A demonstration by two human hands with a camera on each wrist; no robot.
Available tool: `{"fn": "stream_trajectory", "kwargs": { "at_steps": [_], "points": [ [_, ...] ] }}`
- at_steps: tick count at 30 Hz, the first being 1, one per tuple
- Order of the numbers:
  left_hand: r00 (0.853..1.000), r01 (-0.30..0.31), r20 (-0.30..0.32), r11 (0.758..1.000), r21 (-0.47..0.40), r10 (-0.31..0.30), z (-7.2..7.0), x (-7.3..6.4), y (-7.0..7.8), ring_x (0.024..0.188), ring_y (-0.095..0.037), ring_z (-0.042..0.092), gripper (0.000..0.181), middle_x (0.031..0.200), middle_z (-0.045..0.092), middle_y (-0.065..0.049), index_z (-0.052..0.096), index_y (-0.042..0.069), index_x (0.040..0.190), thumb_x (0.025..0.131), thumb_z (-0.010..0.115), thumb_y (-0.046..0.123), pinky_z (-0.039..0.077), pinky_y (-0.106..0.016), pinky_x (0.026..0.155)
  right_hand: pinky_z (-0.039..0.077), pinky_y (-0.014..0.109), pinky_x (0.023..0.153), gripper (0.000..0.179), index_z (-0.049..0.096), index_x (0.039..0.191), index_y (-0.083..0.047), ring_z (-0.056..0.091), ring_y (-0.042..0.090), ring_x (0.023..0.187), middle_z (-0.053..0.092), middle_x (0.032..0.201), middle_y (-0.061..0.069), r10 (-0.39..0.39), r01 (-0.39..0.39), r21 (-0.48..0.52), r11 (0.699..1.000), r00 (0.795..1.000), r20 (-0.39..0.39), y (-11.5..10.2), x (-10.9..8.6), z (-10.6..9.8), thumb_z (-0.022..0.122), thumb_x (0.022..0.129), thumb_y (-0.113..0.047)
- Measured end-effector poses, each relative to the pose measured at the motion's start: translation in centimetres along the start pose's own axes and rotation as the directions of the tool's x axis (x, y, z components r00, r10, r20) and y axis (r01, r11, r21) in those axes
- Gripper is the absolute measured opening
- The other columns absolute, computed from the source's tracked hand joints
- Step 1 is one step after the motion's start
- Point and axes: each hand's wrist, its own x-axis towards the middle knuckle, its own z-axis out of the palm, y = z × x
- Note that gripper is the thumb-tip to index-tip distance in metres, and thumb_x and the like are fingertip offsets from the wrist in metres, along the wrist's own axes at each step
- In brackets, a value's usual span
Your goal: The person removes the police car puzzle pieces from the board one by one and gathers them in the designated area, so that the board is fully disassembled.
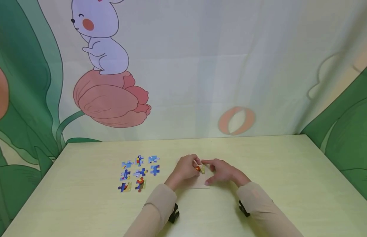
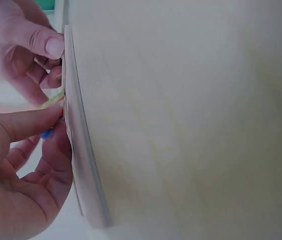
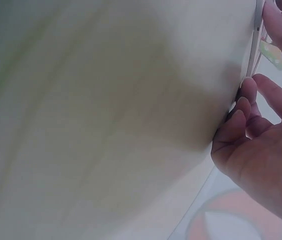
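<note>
A small jigsaw piece with red, brown and yellow-green print is pinched between the thumb and fingers of my left hand. It meets a thin pale puzzle board lying flat on the table; whether it lies fully flat there is hidden by the fingers. Its coloured edge shows between the fingertips in the left wrist view. My right hand holds the board at its right side, thumb at the near corner and index finger at the far edge. The right wrist view shows its other fingers curled on the table beside the board.
Left of the hands, several loose jigsaw pieces lie apart in rough rows on the pale table. Behind the table's far edge hangs a printed curtain with a rabbit and flowers.
</note>
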Motion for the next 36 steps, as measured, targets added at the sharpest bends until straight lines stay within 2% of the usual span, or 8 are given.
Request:
{"fn": "stream_trajectory", "kwargs": {
  "at_steps": [3,6,13,17,24,26,31,36],
  "points": [
    [0.999,0.048,0.022,0.99,-0.133,-0.045,-0.4,-0.1,-0.7,0.068,-0.015,0.049,0.028,0.079,0.055,-0.003,0.057,0.011,0.09,0.069,0.073,-0.001,0.04,-0.024,0.06,0.028,0.027,0.062,0.077,0.044,0.134,-0.003,0.036,0.017,0.071,0.041,0.077,0.007,0.02,-0.02,0.003,1.0,1.0,0.002,0.0,0.1,0.1,0.08,0.068,-0.016],
    [0.994,0.11,0.039,0.966,-0.236,-0.103,-1.0,-0.4,-1.4,0.066,-0.016,0.049,0.029,0.082,0.053,-0.004,0.054,0.013,0.092,0.072,0.072,0.001,0.041,-0.023,0.055,0.029,0.027,0.062,0.076,0.045,0.133,-0.004,0.036,0.017,0.072,0.042,0.077,0.006,0.047,-0.047,-0.005,0.999,0.999,-0.002,-0.2,0.2,0.1,0.08,0.067,-0.017],
    [0.988,0.157,0.064,0.938,-0.308,-0.144,-3.4,-2.4,-3.0,0.072,-0.018,0.048,0.019,0.085,0.055,-0.005,0.061,0.008,0.09,0.074,0.068,0.001,0.041,-0.025,0.054,0.029,0.028,0.064,0.075,0.046,0.133,-0.005,0.037,0.018,0.074,0.043,0.08,0.007,0.068,-0.068,-0.021,0.997,0.998,-0.014,-0.3,0.2,0.2,0.081,0.067,-0.016],
    [0.988,0.151,0.057,0.937,-0.314,-0.14,-5.2,-4.0,-4.1,0.077,-0.019,0.048,0.02,0.087,0.057,-0.005,0.061,0.007,0.089,0.071,0.067,-0.001,0.04,-0.027,0.056,0.029,0.028,0.065,0.076,0.046,0.132,-0.004,0.037,0.018,0.075,0.042,0.08,0.007,0.065,-0.065,-0.007,0.998,0.998,-0.016,-0.3,0.1,0.3,0.081,0.066,-0.015],
    [0.992,0.125,0.057,0.954,-0.271,-0.114,-7.8,-6.3,-6.2,0.081,-0.019,0.05,0.022,0.088,0.058,-0.005,0.061,0.006,0.09,0.072,0.069,-0.003,0.042,-0.027,0.057,0.03,0.028,0.066,0.074,0.048,0.131,-0.005,0.037,0.018,0.078,0.042,0.081,0.007,0.07,-0.07,0.004,0.998,0.997,-0.014,-0.1,0.1,0.4,0.081,0.066,-0.014],
    [0.992,0.124,0.061,0.96,-0.251,-0.112,-8.2,-6.9,-6.7,0.077,-0.018,0.049,0.023,0.088,0.057,-0.006,0.06,0.006,0.091,0.072,0.07,-0.003,0.04,-0.027,0.054,0.03,0.028,0.066,0.073,0.049,0.131,-0.006,0.037,0.018,0.078,0.043,0.082,0.007,0.075,-0.075,0.005,0.997,0.997,-0.015,0.0,0.1,0.4,0.081,0.066,-0.014],
    [0.987,0.158,0.074,0.964,-0.215,-0.145,-8.6,-8.0,-7.4,0.052,-0.015,0.042,0.025,0.084,0.055,-0.007,0.059,0.008,0.092,0.073,0.069,-0.005,0.032,-0.024,0.043,0.031,0.028,0.067,0.072,0.049,0.131,-0.007,0.038,0.018,0.079,0.043,0.082,0.006,0.078,-0.078,0.001,0.997,0.997,-0.016,0.2,0.2,0.5,0.081,0.066,-0.015],
    [0.988,0.149,0.075,0.974,-0.173,-0.138,-8.9,-8.4,-7.7,0.054,-0.015,0.044,0.027,0.08,0.053,-0.006,0.059,0.007,0.092,0.071,0.071,-0.005,0.036,-0.025,0.044,0.031,0.029,0.067,0.072,0.049,0.131,-0.006,0.038,0.018,0.079,0.043,0.082,0.006,0.071,-0.07,0.007,0.997,0.997,-0.019,0.1,0.2,0.4,0.081,0.066,-0.014]
  ]
}}
